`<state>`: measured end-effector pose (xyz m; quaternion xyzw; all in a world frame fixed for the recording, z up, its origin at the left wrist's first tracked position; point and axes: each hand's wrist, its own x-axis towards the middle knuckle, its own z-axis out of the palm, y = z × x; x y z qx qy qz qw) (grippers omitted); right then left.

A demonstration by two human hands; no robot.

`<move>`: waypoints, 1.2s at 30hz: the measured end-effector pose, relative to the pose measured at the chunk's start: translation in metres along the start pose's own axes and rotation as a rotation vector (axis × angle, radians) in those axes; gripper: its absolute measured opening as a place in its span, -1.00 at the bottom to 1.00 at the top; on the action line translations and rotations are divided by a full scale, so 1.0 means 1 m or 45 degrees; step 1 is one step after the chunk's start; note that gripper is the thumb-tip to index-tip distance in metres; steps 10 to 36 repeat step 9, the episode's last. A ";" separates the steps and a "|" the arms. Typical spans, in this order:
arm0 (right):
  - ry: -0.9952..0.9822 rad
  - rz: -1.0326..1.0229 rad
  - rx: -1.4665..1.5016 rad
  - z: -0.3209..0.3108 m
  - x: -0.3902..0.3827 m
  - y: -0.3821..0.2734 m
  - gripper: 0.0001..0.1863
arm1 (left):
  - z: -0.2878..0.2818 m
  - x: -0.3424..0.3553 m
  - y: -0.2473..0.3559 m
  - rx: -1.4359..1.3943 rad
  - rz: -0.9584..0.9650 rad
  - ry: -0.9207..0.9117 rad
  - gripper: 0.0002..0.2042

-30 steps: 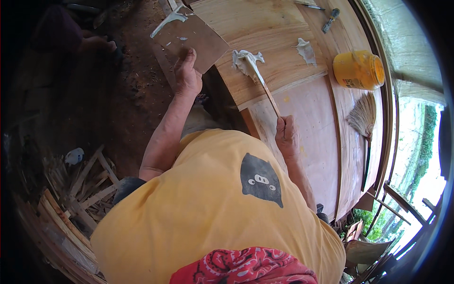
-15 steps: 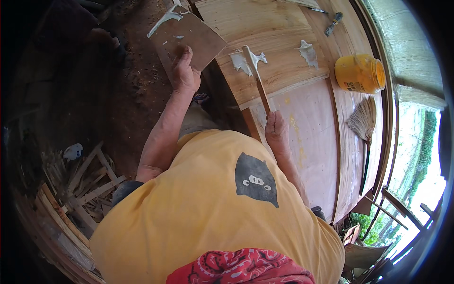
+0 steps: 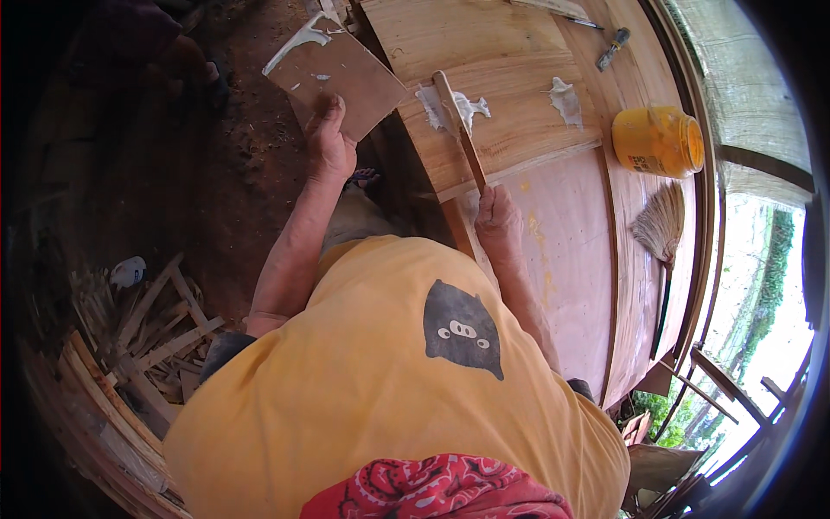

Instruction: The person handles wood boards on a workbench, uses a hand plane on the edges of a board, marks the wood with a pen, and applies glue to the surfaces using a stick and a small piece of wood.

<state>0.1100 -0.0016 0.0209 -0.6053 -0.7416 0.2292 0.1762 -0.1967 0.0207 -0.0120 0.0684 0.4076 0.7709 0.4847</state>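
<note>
My left hand (image 3: 331, 147) grips a flat brown board (image 3: 367, 82), thumb on top. White paste (image 3: 298, 41) lies along the board's far left edge, with small dabs near the middle. In my right hand (image 3: 499, 216) is a flat wooden stick (image 3: 464, 137), fingers closed round its near end. Its far end reaches over a smear of white paste (image 3: 472, 108) on the wooden panel (image 3: 510, 160); I cannot tell whether the stick presses on the wood. A second patch of white paste (image 3: 566, 102) sits farther right on the panel.
To the right, a yellow plastic jar (image 3: 644, 141) lies on its side, near a straw broom (image 3: 660, 223). A small handled tool (image 3: 612, 50) rests at the far right. Scrap wood (image 3: 164, 324) is heaped at lower left. Another person (image 3: 160, 52) is at upper left.
My right hand and the stick have moved slightly farther away and to the left over the paste. My left hand has shifted slightly left with the board.
</note>
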 end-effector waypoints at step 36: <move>-0.100 0.206 -0.003 -0.008 0.009 -0.002 -0.69 | -0.005 -0.007 -0.003 0.066 0.022 -0.012 -0.45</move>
